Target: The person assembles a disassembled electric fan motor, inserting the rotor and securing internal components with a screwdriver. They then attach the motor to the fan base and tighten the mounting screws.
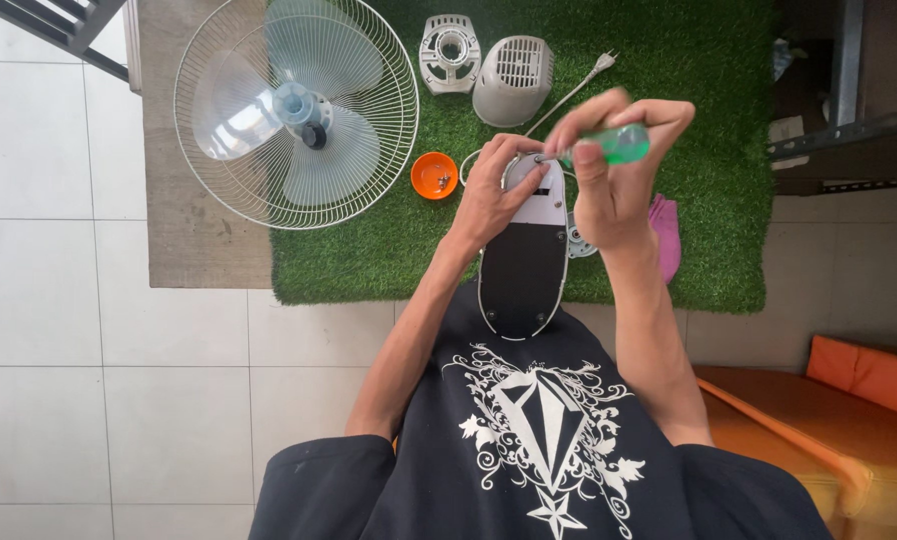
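Above turf edge (529,290), screwdriver (617,145) probably on base (524,260)

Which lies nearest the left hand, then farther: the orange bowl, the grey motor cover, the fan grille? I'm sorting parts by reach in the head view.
From the left hand:
1. Orange bowl, just to its left on the green mat.
2. Grey motor cover, above it.
3. Fan grille, far left.

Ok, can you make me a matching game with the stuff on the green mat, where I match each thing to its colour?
Things:
1. small round bowl
2. translucent screwdriver handle in the right hand
3. folded cloth
4. domed plastic motor cover

Colours:
a. pink
b. grey
c. orange
d. green

Pairs: 1-c, 2-d, 3-a, 4-b
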